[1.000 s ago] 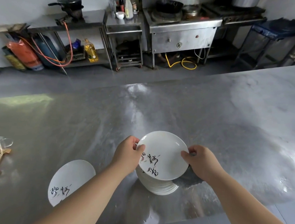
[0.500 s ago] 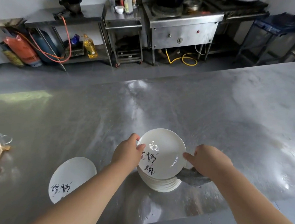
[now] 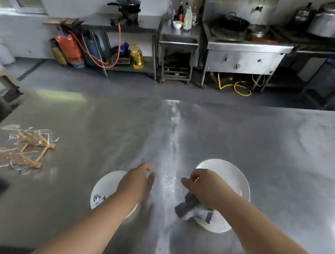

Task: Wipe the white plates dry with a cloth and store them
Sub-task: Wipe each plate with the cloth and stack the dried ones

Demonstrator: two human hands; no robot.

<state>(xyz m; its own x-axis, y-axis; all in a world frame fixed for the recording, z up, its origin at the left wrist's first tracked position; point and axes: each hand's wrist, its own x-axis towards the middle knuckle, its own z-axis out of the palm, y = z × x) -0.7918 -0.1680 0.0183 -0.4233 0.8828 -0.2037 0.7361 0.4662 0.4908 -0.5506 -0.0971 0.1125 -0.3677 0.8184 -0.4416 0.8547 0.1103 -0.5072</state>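
A stack of white plates (image 3: 229, 177) stands on the steel table (image 3: 267, 160) at the near right. My right hand (image 3: 204, 188) hovers over the stack's left side and grips a grey cloth (image 3: 192, 208) that hangs below the palm against the stack. At the near left lies a white plate with dark writing (image 3: 105, 191); whether a second plate lies on it I cannot tell. My left hand (image 3: 137, 183) is over this plate's right edge, fingers relaxed and holding nothing.
A bundle of wooden sticks in clear wrapping (image 3: 27, 149) lies at the table's left. A wet streak (image 3: 171, 146) runs down the table's middle between my hands. Beyond the far edge stand stoves (image 3: 243, 49) and shelves (image 3: 121, 28).
Both hands held a written plate above the stack before. Now neither hand holds it; my left hand has moved left over the separate plate, and my right hand grips the cloth.
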